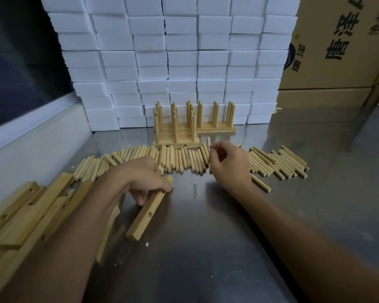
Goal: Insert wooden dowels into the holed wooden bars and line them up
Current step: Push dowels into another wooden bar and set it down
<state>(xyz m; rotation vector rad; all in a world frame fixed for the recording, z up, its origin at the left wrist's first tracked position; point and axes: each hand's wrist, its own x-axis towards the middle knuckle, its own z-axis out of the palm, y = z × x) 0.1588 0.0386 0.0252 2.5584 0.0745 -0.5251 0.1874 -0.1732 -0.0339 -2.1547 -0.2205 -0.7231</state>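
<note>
Filling the far side, a wall of stacked white foam blocks (pixel 169 62) rises from the steel table (pixel 206 248); at far right stand cardboard cartons (pixel 337 51) printed with large black Chinese characters, too cropped to read surely. A heap of holed wooden bars (pixel 26 215) lies at near left. A long row of loose dowels (pixel 184 159) runs left to right across the middle, and behind it, against the foam, stand finished bars with upright dowels (pixel 175 125). The left hand (pixel 140 178) grips one holed bar (pixel 148 212) lying slantwise on the table. The right hand (pixel 228 162) hovers over the row, fingers curled; whether they pinch a dowel, I cannot tell.
</note>
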